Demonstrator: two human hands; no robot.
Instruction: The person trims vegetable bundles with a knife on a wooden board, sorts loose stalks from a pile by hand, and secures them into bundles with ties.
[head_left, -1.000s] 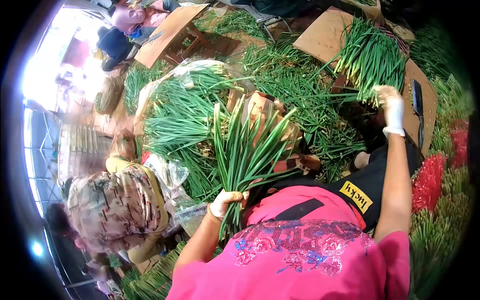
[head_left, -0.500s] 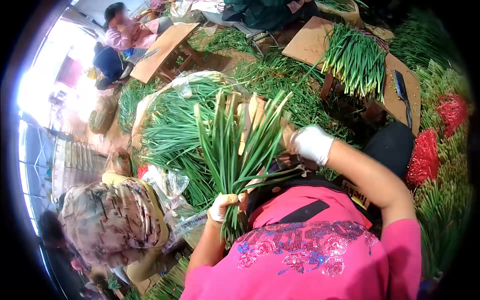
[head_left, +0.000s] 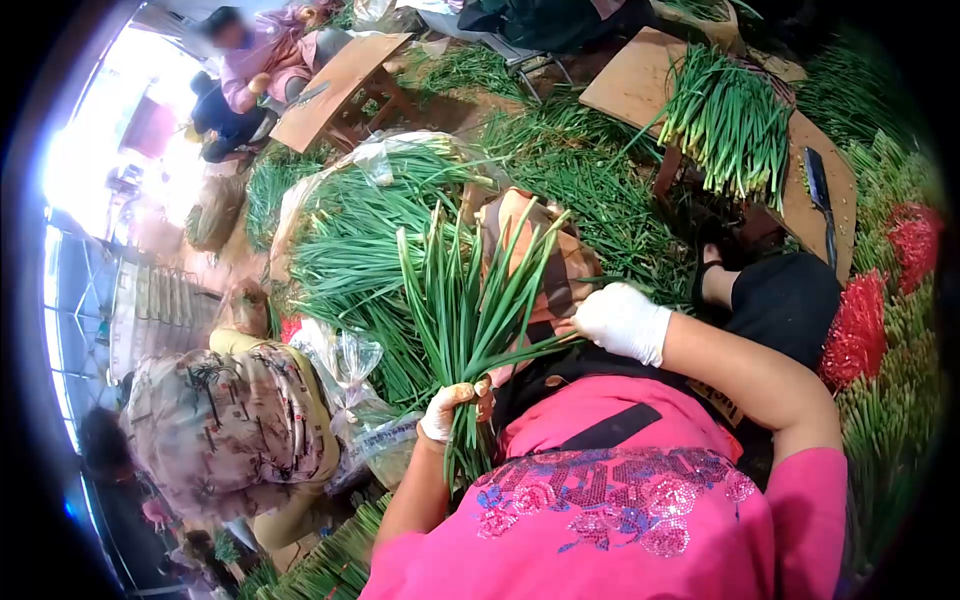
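Note:
A fanned bunch of long green stalks (head_left: 465, 300) stands upright in front of my pink shirt. My left hand (head_left: 458, 408), in a white glove with bare fingertips, is wrapped round its lower part. To the right, my gloved right hand (head_left: 618, 322) has its fingers pinched on a few stalks that stick out sideways from the bunch. Behind the bunch lies a large heap of green stalks (head_left: 350, 240) on a pale sheet. A plaid cloth (head_left: 565, 262) covers my knee beside the bunch.
At the upper right, a wooden board (head_left: 630, 85) bears a pile of trimmed stalks (head_left: 725, 125) and a knife (head_left: 820, 195). Red ties (head_left: 853, 330) lie on bundles at the right. One person (head_left: 235, 430) bends at the left; another sits behind a small table (head_left: 335, 95).
My right hand has come down slightly and now pinches stalks at the side of the bunch. The plaid cloth shows more. The view has shifted a little.

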